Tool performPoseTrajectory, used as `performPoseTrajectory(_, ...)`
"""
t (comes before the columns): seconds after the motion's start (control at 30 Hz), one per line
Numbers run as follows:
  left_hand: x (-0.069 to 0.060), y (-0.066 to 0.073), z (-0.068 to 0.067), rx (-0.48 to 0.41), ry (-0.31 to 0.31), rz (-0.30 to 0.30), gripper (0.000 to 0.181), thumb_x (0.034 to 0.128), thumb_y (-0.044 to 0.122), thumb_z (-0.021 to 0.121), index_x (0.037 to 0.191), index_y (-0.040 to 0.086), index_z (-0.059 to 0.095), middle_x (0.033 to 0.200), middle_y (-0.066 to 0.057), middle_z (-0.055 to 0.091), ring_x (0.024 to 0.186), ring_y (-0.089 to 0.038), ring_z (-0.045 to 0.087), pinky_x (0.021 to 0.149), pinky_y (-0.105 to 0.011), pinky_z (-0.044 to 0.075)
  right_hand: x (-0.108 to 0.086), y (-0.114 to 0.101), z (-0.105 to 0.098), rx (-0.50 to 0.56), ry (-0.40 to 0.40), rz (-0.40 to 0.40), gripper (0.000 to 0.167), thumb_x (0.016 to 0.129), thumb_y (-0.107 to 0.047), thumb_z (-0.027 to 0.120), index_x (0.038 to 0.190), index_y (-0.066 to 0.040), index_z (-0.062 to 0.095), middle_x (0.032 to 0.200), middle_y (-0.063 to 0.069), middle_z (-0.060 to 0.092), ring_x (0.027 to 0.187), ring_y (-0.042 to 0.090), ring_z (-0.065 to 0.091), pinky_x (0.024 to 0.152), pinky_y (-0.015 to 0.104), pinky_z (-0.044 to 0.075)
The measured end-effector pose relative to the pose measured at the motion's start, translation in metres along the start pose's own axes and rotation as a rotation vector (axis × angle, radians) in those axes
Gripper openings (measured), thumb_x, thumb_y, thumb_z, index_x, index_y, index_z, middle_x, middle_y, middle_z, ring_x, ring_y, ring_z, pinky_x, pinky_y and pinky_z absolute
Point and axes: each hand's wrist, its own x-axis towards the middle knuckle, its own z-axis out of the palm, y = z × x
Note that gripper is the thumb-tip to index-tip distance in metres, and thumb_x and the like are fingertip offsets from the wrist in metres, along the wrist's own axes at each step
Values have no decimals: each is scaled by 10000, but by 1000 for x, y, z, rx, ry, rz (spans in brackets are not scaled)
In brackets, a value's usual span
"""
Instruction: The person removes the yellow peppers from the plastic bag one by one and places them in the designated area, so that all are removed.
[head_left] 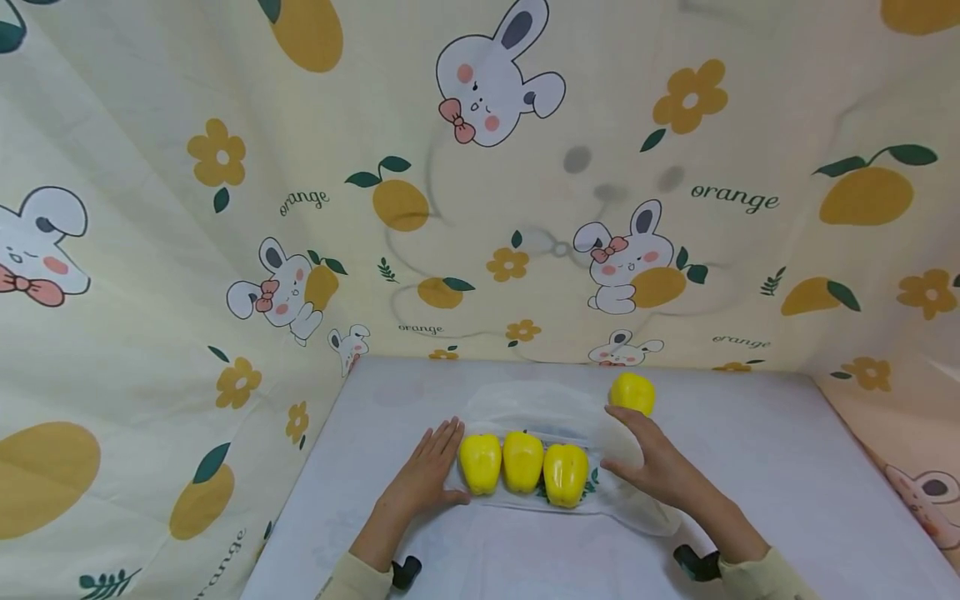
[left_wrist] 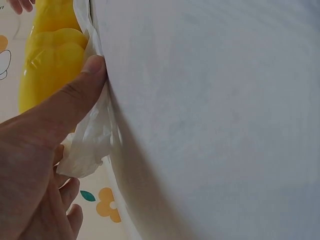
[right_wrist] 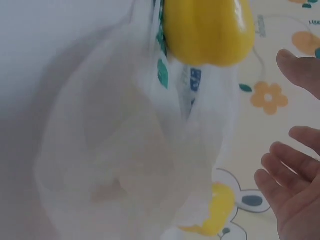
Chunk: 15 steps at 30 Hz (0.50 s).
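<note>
Three yellow bell peppers stand in a row on a thin white plastic bag (head_left: 637, 508) printed with green leaves: the left pepper (head_left: 480, 464), the middle pepper (head_left: 522, 461) and the right pepper (head_left: 566, 475). My left hand (head_left: 427, 467) lies at the bag's left end, fingers extended beside the left pepper. In the left wrist view, its thumb touches the edge of the bag (left_wrist: 92, 145). Over the bag's right end, my right hand (head_left: 660, 462) hovers with thumb and fingers spread, holding nothing. A fourth yellow pepper (head_left: 632, 393) sits just beyond its fingertips.
A white cloth covers the table (head_left: 375, 433). Behind it and along both sides hangs a cream curtain (head_left: 480, 250) printed with rabbits, oranges and flowers. Black straps (head_left: 697, 563) circle the wrists over light sleeves.
</note>
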Motion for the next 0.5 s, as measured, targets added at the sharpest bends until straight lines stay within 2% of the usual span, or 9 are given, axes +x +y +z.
performPoseTrajectory(0.3, -1, 0, 1, 1, 2, -2, 1194, 848, 510, 897, 1716, 63, 209, 1794, -118, 193, 1653, -293, 193, 1350, -502, 161, -6, -7, 14, 11, 9, -41, 863, 876, -192, 918, 1594, -66, 456, 1601, 200, 494, 1448, 453, 468, 1130, 712, 455)
performPoseTrajectory(0.5, 0, 0, -1, 7, 2, -4, 1193, 848, 516, 893, 1716, 67, 209, 1794, -117, 192, 1653, -292, 193, 1350, -501, 164, -10, -10, 25, 53, -28, 9, 884, 875, -190, 916, 1615, -116, 438, 1634, 180, 465, 1485, 455, 439, 1152, 709, 434)
